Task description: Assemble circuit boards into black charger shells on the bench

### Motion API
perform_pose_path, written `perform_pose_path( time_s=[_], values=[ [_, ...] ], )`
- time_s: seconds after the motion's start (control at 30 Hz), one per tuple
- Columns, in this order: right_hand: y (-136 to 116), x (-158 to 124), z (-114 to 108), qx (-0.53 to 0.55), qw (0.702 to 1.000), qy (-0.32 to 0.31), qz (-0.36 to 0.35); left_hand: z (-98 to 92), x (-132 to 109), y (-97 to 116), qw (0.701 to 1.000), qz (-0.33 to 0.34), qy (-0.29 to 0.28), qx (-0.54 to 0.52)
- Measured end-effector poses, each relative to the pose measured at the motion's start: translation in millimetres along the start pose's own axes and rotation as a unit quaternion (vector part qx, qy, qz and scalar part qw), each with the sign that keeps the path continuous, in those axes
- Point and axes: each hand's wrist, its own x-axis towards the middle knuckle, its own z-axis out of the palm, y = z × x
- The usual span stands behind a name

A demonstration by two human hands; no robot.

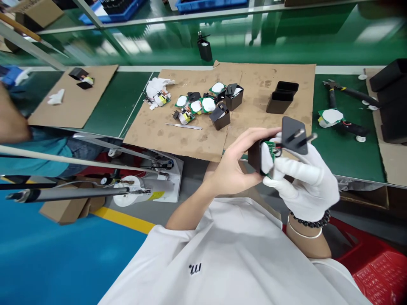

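"Green from end to end, that table point(359, 163). What lies on it?"

"Largest is a brown cardboard sheet point(260, 74), its near edge reaching the table's near edge. Then come the person's hands, held together in front of the sheet's near right corner."

"Are both of them holding something?"

"Yes. The bare left hand point(237, 163) grasps a black casing point(255, 156) between thumb and fingers, in the air about the table's near edge. The white-gloved right hand point(305, 186) has its fingertips closed on the board at the casing's mouth."

"And the flat piece above the glove?"

"Black plug lid point(291, 131), tilted, beside the casing and apart from it. I can't tell whether gloved fingers pinch it or it just leans on them."

"How would the casing handle?"

"Light and stiff, I'd judge, and a bit slick on its smooth walls; hold it by two opposite sides, away from the mouth."

"The circuit board point(266, 159)?"

"Fragile, probably. Take it by the rim, off the parts."

"Then the metal pins point(313, 137)?"

"Rigid, I'd say, but poor handles: lift the lid by its edges. The thin wires point(278, 149) by the board look soft; don't tug them."
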Motion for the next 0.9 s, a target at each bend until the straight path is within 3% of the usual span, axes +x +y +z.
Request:
perform_pose_path(
  time_s=[0.1, 0.23, 0.33, 0.5, 0.57, 0.67, 0.9],
  values=[
    [-4.4, 8.7, 1.6, -0.067, 0.993, 0.006, -0.095, 2.8, -1.7, -5.8, 1.0, -0.005, 0.015, -0.01],
    [-8.1, 11.1, -3.0, -0.142, 0.988, -0.028, -0.051, 6.7, -1.3, -16.4, 0.998, -0.043, 0.041, -0.022],
    [-5.0, 8.2, -8.1, -0.178, 0.983, -0.053, -0.001, 15.7, 1.9, -35.9, 0.996, -0.065, 0.058, -0.017],
    [20.8, 0.0, -8.5, -0.24, 0.97, 0.002, 0.032, 43.0, 9.8, -79.9, 0.992, -0.083, 0.09, 0.043],
    [33.4, -4.5, -5.4, -0.277, 0.959, -0.017, 0.055, 50.7, 12.0, -88.5, 0.988, -0.1, 0.087, 0.08],
    [47.6, -11.0, -0.2, -0.311, 0.945, -0.055, 0.087, 53.0, 13.8, -87.9, 0.982, -0.131, 0.068, 0.121],
    [64.9, -8.3, 3.8, -0.317, 0.948, 0.008, 0.008, 38.2, 11.2, -77.1, 0.976, -0.13, -0.01, 0.176]
  ],
)
